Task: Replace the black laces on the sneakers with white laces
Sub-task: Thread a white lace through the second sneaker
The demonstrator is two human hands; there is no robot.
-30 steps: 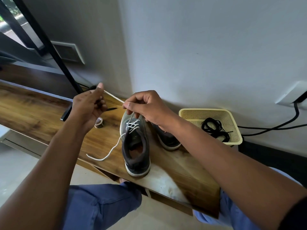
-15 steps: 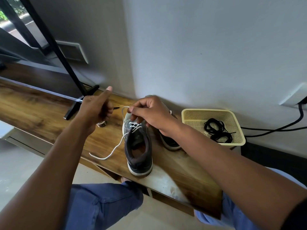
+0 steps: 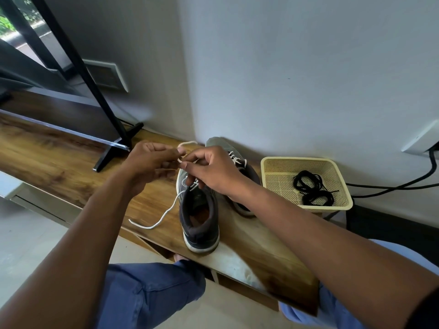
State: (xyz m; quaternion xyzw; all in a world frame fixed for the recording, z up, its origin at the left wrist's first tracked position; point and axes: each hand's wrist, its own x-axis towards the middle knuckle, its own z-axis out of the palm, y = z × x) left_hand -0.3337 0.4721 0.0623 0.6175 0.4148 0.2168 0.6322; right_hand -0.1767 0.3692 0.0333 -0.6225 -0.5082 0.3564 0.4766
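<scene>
Two grey sneakers stand on the wooden shelf (image 3: 59, 162). The near sneaker (image 3: 200, 217) points away from me, its heel toward me, with a white lace (image 3: 164, 213) threaded through its front eyelets. One lace end trails left across the wood. My left hand (image 3: 152, 165) and my right hand (image 3: 211, 170) meet above the toe, both pinching the other end of the white lace, which loops up behind my fingers. The far sneaker (image 3: 237, 160) is mostly hidden by my right hand and shows white lacing. The black laces (image 3: 311, 188) lie coiled in a yellow basket (image 3: 268, 167).
A black stand's leg (image 3: 114, 148) rests on the shelf at the left, with a screen edge beside it. Black cables (image 3: 392, 186) run along the wall at the right. My knees in blue trousers sit below the shelf's front edge.
My left hand has moved right, from holding the lace stretched out to the left, to meet my right hand over the toe. The lace end now loops between both hands.
</scene>
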